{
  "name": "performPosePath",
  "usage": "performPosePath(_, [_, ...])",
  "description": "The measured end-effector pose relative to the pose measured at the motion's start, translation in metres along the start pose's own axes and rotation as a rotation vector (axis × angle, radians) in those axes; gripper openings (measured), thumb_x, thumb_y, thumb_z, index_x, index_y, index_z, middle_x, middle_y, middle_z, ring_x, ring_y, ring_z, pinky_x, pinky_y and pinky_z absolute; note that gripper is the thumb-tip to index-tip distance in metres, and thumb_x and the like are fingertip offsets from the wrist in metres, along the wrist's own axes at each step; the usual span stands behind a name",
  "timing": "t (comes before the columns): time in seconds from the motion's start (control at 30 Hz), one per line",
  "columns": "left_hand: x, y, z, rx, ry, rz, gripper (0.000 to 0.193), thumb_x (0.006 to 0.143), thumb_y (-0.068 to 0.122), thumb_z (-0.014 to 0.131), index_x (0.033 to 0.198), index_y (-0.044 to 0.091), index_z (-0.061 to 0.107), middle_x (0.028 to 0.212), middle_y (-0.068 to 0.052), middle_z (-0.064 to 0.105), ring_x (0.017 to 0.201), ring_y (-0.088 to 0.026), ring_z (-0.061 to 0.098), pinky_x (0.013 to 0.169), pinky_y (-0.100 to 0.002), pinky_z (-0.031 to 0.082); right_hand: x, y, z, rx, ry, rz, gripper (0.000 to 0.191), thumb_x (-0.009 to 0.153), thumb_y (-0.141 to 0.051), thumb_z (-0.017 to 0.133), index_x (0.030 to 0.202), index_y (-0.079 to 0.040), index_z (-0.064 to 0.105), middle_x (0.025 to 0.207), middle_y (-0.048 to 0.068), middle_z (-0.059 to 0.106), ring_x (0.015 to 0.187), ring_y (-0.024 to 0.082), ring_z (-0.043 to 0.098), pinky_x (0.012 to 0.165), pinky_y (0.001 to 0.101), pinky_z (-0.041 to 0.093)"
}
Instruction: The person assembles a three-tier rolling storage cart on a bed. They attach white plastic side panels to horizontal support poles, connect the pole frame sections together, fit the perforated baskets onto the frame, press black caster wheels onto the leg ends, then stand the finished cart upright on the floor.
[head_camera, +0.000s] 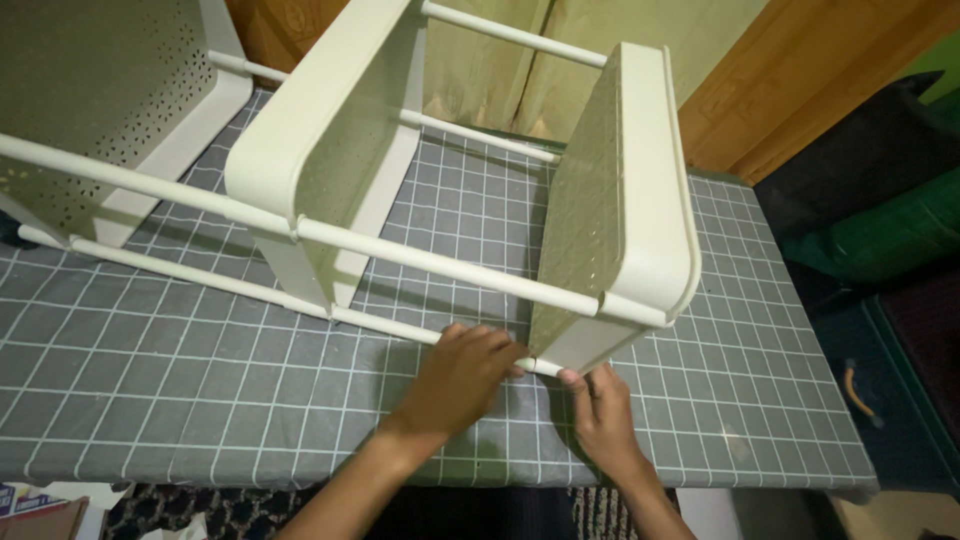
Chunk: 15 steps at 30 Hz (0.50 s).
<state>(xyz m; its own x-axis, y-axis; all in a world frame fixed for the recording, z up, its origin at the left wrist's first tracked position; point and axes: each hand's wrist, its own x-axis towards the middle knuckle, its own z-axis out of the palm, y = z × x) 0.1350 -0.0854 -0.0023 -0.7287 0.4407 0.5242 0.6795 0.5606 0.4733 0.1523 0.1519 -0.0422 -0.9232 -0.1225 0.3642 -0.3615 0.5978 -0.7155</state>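
Shelf rack (450, 180), cream plastic, three perforated trays on white rods, lying on its side on the grey grid-patterned table (760, 330).

Nearest tray (625, 200) stands on edge; its lower corner meets the bottom rod (400, 328) at the table's near side. Left hand (455, 380): fingers curled closed around that rod beside the joint. Right hand (600, 405): thumb and fingertips pinched at the rod end under the tray corner, other fingers loosely bent. Handling note, as a judgement: steady the rod with one hand, keep it in line with the corner socket, and avoid twisting the tray.
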Motion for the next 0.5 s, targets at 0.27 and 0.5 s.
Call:
performPosePath(0.27, [-0.002, -0.014, 0.013, -0.058, -0.009, -0.017, 0.023, 0.085, 0.005, 0.069, 0.108, 0.006, 0.073, 0.097, -0.007, 0.071, 0.096, -0.025, 0.065, 0.088, -0.041, 0.044, 0.003, 0.0, 0.006, -0.056, -0.023, 0.015, 0.021, 0.102, -0.017, 0.057, 0.104, 0.002, 0.064, 0.087, 0.018, 0.07, 0.077, 0.028, 0.068, 0.072, 0.0392, 0.053])
performPosePath(0.5, [-0.006, -0.022, 0.029, -0.123, 0.043, -0.049, 0.013, 0.088, 0.0, 0.066, 0.099, 0.005, 0.07, 0.095, -0.013, 0.072, 0.097, -0.031, 0.065, 0.09, -0.047, 0.047, 0.001, 0.004, 0.022, -0.011, 0.02, 0.035, 0.017, 0.104, -0.016, 0.056, 0.101, 0.001, 0.061, 0.086, 0.016, 0.067, 0.074, 0.025, 0.067, 0.069, 0.0376, 0.053])
